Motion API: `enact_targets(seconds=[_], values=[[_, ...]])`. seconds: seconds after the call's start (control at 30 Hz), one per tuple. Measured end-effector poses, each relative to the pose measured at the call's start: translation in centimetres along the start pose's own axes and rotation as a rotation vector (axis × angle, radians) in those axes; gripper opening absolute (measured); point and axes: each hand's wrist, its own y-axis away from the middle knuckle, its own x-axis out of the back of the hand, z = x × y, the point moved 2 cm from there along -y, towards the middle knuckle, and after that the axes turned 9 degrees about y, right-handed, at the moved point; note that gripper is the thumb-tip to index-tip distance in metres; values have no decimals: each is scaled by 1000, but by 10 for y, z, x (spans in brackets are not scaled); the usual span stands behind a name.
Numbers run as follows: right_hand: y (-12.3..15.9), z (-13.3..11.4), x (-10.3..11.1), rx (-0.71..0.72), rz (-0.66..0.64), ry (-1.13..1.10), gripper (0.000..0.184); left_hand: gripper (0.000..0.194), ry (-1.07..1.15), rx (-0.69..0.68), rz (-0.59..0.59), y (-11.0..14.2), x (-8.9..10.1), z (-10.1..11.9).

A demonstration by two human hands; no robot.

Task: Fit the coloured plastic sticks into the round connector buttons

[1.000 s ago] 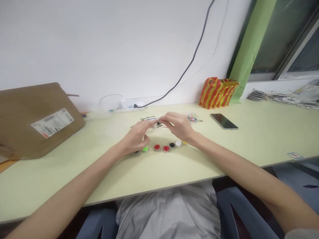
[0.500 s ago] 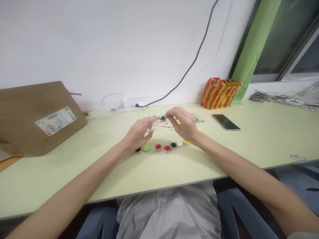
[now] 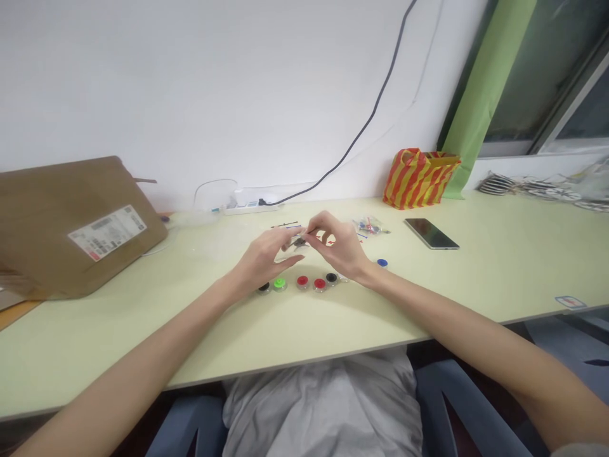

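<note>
My left hand and my right hand meet above the middle of the table. Between their fingertips is a small dark piece, too small and partly covered to name. The right thumb and index finger pinch at it. On its other side the left fingers are curled against it, with the left thumb held lower and apart. Nearer to me stands a row of small clear pots with coloured tops: a black one, a green one, red ones and another black one. My right wrist partly covers a white one.
Thin coloured pieces and a clear bag of small parts lie behind the hands. A blue-topped piece sits right of my wrist. Around are a phone, a striped bag, a cardboard box and a power strip.
Both hands have shifted slightly, the right one left and down, carrying the dark piece left and lower. The blue-topped piece and clear bag show more; the white and yellow tops are now covered.
</note>
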Motion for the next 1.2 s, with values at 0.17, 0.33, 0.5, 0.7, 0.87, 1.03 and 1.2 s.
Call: enact_targets(seconds=[0.17, 0.33, 0.5, 0.7, 0.87, 1.03, 1.2], values=[[2, -5, -7, -72, -92, -48, 10, 30, 28, 11, 12, -2, 0, 2], [2, -3, -5, -113, -34, -52, 15, 25, 8, 30, 23, -2, 0, 0], [1, -3, -3, -24, 37, 36, 10, 22, -18, 24, 33, -2, 0, 1], [2, -5, -6, 62, 13, 116, 11, 15, -74, -22, 17, -2, 0, 3], [-2, -6, -1, -162, -6, -121, 10, 17, -81, 51, 74, -1, 2, -2], [-1, -1, -5, -206, -39, -128, 14, 22, -81, 65, 59, -1, 2, -3], [2, 0, -8, -112, -74, -27, 13, 18, -82, 79, 46, -1, 3, -2]])
